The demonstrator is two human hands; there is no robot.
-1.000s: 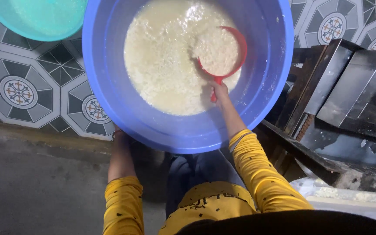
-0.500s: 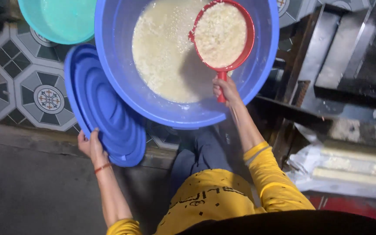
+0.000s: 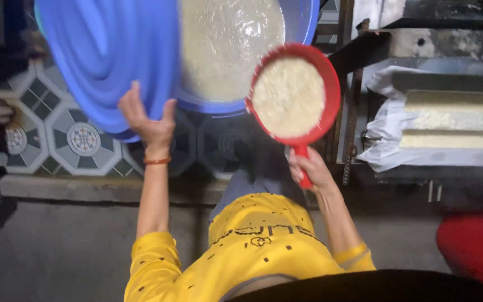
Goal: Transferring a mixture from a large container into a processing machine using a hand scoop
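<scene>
Patterned tiled floor (image 3: 79,140) under a blue basin (image 3: 303,17) of pale, wet mash. Grey concrete floor (image 3: 57,246) nearer, just beside the tiles.

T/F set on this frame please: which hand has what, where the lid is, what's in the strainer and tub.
1. The right hand grips the handle of the red strainer. True.
2. The strainer is empty. False: it is full of a pale, grainy mass.
3. The left hand holds the blue lid partly across the blue tub. True.
4. The tub holds clear water. False: it holds a whitish, foamy liquid.
5. The strainer is sunk in the tub. False: it is lifted out, in front of the tub's near rim.
</scene>
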